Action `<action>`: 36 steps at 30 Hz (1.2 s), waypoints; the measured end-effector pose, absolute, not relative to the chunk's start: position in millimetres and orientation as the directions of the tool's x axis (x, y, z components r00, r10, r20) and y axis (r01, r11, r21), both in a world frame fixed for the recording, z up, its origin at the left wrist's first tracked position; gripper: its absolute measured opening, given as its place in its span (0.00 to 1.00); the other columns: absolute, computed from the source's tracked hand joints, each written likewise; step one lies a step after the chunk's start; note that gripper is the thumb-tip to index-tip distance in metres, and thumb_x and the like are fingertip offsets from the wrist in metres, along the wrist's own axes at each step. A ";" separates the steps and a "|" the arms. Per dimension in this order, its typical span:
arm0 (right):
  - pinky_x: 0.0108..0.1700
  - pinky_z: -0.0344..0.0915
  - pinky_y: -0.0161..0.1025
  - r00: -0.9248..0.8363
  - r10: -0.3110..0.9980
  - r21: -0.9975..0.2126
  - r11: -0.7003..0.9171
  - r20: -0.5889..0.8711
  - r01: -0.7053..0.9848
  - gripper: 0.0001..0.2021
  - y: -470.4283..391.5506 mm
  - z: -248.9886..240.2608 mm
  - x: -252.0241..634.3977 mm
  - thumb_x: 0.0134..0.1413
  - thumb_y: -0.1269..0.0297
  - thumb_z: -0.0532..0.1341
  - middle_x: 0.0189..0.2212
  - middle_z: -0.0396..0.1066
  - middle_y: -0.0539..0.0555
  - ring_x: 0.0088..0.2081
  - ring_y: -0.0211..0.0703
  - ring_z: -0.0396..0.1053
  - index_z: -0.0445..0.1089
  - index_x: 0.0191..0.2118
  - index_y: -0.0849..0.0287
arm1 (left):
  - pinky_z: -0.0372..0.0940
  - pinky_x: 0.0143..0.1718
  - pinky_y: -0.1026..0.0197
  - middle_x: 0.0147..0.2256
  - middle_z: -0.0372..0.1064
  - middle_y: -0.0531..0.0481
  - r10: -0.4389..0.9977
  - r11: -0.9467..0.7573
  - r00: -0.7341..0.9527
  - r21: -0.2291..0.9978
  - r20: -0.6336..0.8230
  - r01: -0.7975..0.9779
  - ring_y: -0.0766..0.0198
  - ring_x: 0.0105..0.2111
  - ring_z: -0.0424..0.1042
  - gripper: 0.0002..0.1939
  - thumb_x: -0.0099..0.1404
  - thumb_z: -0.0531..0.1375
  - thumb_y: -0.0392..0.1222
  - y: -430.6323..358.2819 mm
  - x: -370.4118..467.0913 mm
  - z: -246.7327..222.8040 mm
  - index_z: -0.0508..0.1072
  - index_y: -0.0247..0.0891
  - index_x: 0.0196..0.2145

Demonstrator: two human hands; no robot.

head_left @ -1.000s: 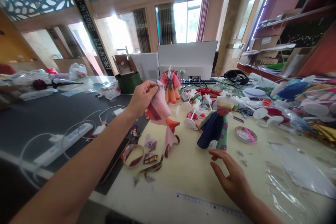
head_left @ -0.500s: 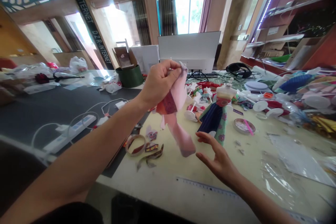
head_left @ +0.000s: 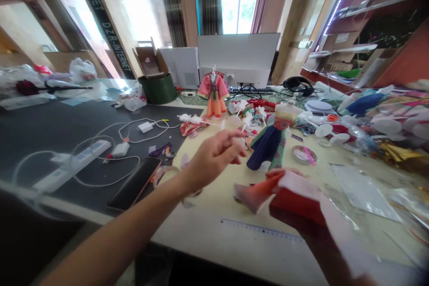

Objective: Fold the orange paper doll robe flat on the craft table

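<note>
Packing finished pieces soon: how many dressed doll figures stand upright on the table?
2: pink-orange dressed figure before the white monitor; blue-green dressed figure mid-table. Others may hide in the clutter.

Left arm stretches forward, bare, its left hand [head_left: 217, 157] raised with fingers loosely spread and holding nothing. Right hand [head_left: 295, 205] sits lower right, fingers closed, mostly covered

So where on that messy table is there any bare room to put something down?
Bare cream table lies between the phone, the clear ruler and the blue-skirted doll. The dark mat is open left of the white cables. The right side, around the plastic stands and fabric scraps, is crowded.
</note>
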State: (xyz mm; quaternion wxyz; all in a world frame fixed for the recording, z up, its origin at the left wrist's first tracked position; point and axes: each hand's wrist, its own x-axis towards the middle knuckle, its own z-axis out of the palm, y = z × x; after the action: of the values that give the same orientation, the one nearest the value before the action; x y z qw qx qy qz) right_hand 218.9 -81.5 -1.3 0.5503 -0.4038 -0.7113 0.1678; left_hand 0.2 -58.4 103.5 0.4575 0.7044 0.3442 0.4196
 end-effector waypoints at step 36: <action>0.24 0.59 0.41 -0.004 0.954 -0.938 0.295 0.301 -0.181 0.18 -160.9 -14.3 266.8 0.53 0.46 0.55 0.14 0.55 0.47 0.16 0.40 0.55 0.55 0.22 0.52 | 0.62 0.38 0.62 0.35 0.72 0.50 0.891 -0.453 0.407 0.450 0.200 0.770 0.62 0.35 0.70 0.11 0.64 0.51 0.41 -35.6 -63.1 40.5 0.72 0.40 0.33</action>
State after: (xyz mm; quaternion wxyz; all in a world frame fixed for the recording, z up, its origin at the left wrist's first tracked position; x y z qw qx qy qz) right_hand 266.8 -160.9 -14.3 0.6048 -0.3639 -0.5308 0.4691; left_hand -63.1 -35.6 40.5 0.1454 0.8262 0.5025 0.2092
